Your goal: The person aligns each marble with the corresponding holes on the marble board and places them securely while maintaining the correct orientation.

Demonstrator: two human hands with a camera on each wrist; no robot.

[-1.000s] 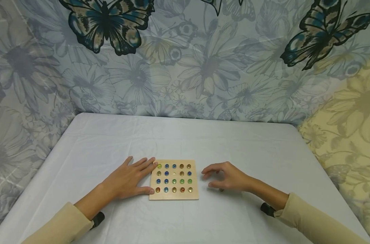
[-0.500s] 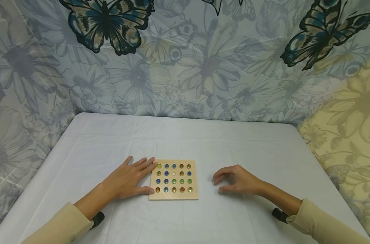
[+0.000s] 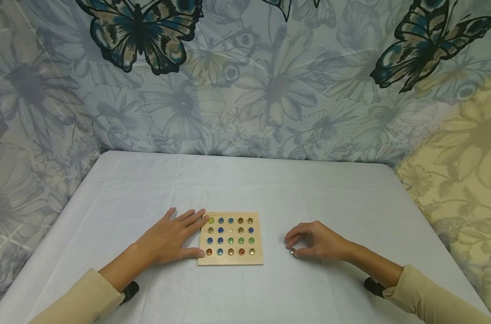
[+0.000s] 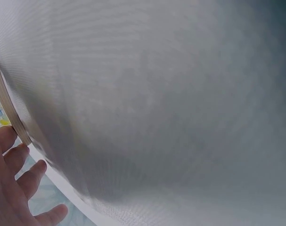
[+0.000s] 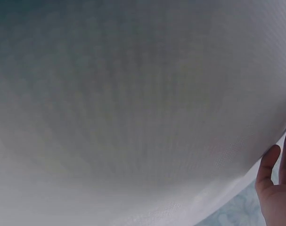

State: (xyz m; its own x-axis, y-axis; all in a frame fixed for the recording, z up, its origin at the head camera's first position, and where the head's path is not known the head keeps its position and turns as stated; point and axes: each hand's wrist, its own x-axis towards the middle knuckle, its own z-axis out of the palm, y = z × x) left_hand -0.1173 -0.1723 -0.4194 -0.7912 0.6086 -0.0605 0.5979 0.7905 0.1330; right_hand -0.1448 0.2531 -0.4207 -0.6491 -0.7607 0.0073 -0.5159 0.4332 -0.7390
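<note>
Your right hand point(image 3: 316, 241) is curling over the counter point(image 3: 245, 189), fingertips and thumb pinching a small dark marble point(image 3: 293, 251) that is sitting at about seven o'clock of the hand, right on the cloth. That marble is lying well off the wooden board point(image 3: 231, 239), out at the board's three to four o'clock. Your left hand point(image 3: 170, 237) is lying flat with fingers straight, holding nothing, pressing against the board's nine o'clock edge, thumb at the near corner. The board is carrying rows of coloured marbles point(image 3: 231, 240), with one hole point(image 3: 231, 230) showing bare near its middle.
</note>
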